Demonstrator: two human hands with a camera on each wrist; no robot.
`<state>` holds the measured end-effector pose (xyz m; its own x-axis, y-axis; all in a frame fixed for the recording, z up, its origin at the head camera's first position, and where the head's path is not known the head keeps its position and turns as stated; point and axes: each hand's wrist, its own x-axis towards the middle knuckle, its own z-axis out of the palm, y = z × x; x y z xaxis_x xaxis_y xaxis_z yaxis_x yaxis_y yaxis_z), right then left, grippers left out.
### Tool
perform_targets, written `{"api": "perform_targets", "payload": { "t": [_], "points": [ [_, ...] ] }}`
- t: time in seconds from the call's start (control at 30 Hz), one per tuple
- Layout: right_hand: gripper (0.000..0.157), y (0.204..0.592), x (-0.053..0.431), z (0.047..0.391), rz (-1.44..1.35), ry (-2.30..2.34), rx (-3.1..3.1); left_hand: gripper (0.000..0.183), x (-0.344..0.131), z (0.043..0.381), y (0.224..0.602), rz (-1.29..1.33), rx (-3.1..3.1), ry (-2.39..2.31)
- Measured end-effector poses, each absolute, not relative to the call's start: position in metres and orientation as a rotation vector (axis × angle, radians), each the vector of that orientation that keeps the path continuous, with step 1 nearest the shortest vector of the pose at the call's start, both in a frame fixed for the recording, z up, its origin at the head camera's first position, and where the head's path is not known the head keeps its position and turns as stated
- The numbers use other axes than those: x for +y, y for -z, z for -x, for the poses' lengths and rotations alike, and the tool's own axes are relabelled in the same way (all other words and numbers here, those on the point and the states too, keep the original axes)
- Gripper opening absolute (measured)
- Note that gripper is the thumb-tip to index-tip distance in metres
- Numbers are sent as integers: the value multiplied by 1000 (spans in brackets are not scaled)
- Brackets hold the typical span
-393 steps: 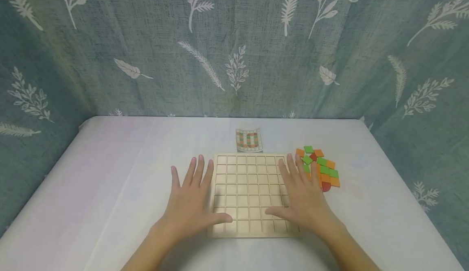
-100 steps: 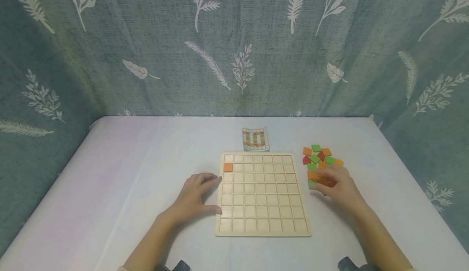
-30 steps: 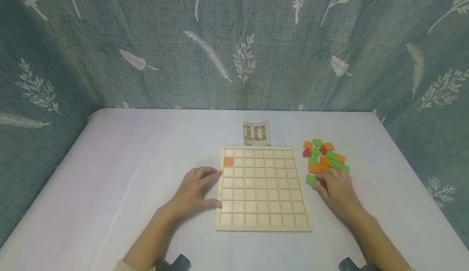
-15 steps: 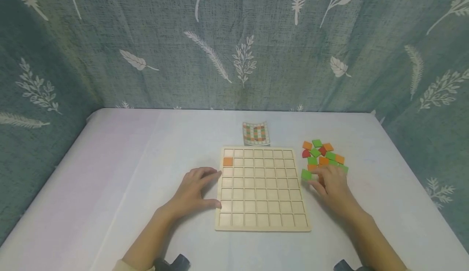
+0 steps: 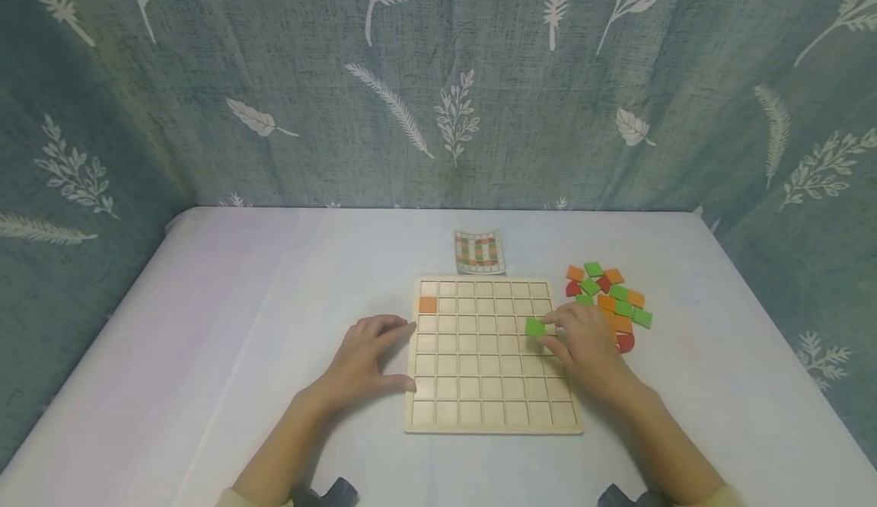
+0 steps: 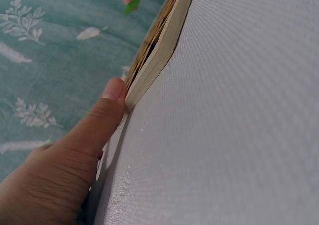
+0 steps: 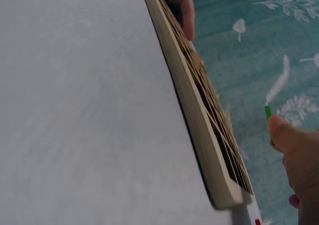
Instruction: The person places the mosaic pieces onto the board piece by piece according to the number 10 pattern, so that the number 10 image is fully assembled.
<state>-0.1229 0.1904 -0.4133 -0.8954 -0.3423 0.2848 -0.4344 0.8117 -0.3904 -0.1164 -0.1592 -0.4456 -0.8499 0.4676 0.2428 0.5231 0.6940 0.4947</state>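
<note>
Between thumb and fingertips, my right hand (image 5: 582, 343) pinches a green square tile (image 5: 535, 327), held over the right part of a wooden grid board (image 5: 479, 432). In the right wrist view, the green tile (image 7: 268, 112) sits above the board's surface, apart from it. My left hand (image 5: 363, 358) rests at the board's left edge, its thumb and index fingertip touching the rim. The left wrist view shows the thumb (image 6: 113, 89) against the board's side. One orange square tile (image 5: 428, 304) lies in a cell of the leftmost column, second row from the far side.
Right of the board lies a loose group of green, orange and red tiles (image 5: 623, 308), partly hidden by my right hand. A small card (image 5: 479, 252) with a coloured grid pattern sits behind the board. A leaf-patterned curtain (image 5: 308, 134) closes off the table's far side.
The green tile has moved left in my right hand, from beside the tile group to over the board. Earlier, the orange tile came onto the board. My left hand stays at the edge.
</note>
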Motion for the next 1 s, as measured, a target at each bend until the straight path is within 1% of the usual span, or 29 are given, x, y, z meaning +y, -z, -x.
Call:
{"api": "perform_targets", "payload": {
  "t": [0.23,1.0],
  "points": [
    [30,413,173,128,-681,-663,-2754,84,-159,116,445,820,-2807,872],
    [24,416,119,145,-763,-715,-2777,84,-159,117,444,815,-2823,868]
  ]
}}
